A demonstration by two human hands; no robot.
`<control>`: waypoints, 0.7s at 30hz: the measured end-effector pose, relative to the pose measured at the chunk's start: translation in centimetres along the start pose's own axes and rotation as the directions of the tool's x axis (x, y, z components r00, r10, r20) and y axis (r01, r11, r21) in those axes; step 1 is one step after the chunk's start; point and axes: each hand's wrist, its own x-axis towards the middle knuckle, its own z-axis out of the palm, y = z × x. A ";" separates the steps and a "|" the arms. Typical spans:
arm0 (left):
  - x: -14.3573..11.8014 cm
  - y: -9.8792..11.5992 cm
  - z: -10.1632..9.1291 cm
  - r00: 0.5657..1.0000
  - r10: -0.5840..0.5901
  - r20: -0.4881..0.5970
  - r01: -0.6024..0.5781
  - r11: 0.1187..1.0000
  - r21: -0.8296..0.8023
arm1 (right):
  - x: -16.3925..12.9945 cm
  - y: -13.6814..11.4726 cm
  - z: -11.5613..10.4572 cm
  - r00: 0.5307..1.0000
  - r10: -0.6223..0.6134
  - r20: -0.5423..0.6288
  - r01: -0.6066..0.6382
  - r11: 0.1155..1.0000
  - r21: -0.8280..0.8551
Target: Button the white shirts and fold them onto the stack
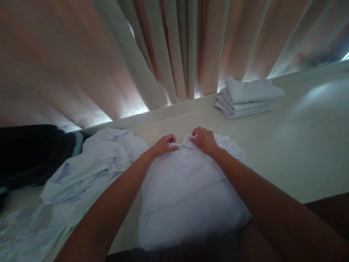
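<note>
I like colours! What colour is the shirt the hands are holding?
White, plain, no pattern: the shirt in the head view.

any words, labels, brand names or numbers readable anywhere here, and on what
None can be read: the white shirt under the left hand and right hand, the folded stack, the loose pile and the curtain show no print or tag.
</note>
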 end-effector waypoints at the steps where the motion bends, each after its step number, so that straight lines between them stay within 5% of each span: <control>1: 0.0 0.0 -0.5 1.000 0.002 -0.023 -0.001 0.999 0.034 | -0.1 -0.1 -0.3 0.999 -0.022 -0.045 0.022 1.000 0.001; 4: -0.6 -0.2 -1.4 1.000 0.021 0.016 -0.024 0.958 0.286 | -0.7 0.0 -0.2 0.986 -0.124 -0.114 0.123 0.992 -0.012; 9: -2.9 -1.2 -1.3 0.986 -0.098 0.134 0.002 0.814 0.581 | -1.5 1.0 1.7 0.992 -0.125 -0.033 0.124 0.992 -0.027; 15: -3.4 -1.3 0.0 0.988 -0.152 -0.041 0.146 0.784 0.604 | -1.3 0.4 3.6 0.992 -0.122 0.013 0.122 0.991 -0.051; 21: -5.2 0.6 4.8 0.920 -0.301 -0.252 0.392 0.729 0.562 | -1.9 -0.4 5.0 0.955 -0.175 0.240 0.199 0.977 -0.081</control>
